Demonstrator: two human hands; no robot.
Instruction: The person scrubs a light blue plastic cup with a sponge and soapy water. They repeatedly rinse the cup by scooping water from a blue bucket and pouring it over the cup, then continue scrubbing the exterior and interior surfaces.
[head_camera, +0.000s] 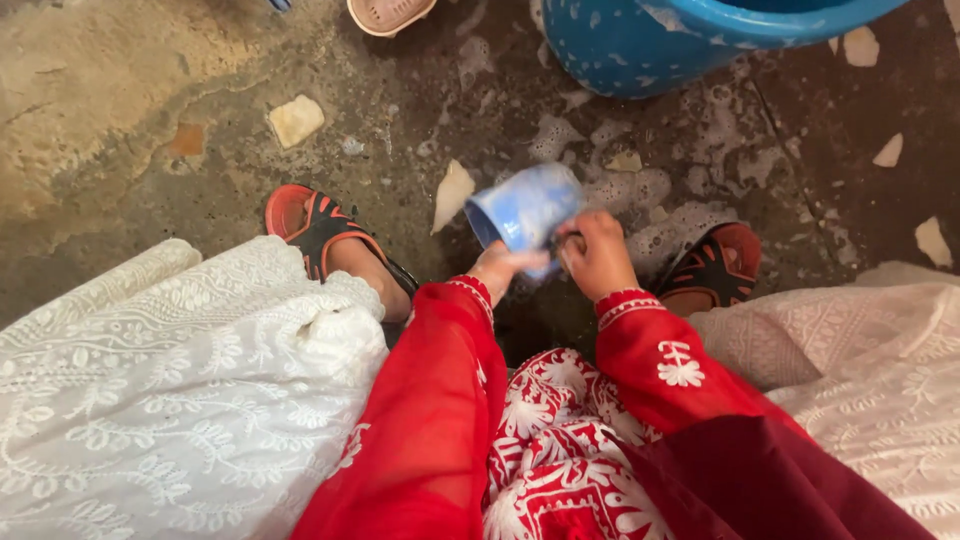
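Mug (525, 208), pale blue and soapy, sits low over the wet floor between my two sandalled feet, tipped on its side with the mouth facing left. My left hand (497, 268) grips it from below, fingers wrapped round the lower wall; I judge this hold keeps the outer side turned up and steady for rubbing. My right hand (597, 255) is closed tight on a small dark scrubbing piece (566, 241), pressed against the mug's base end. What that piece is made of I cannot tell; it is mostly hidden by the fingers.

Surroundings: suds (640, 190) lie in patches on the dark concrete floor (150, 100) just beyond the mug. A large blue tub (650, 40) stands further out, well apart from the hands. Left sandal (320, 235) and right sandal (715, 268), both orange and black, flank the work closely. Pale stone chips (296, 120) are scattered over the floor. Another person's light sandal (388, 14) shows at the top edge.

Obstructions: white embroidered cloth (180, 380) over both knees and red sleeves (440, 400) crowd the lower view. Nothing lies between the hands and the mug.
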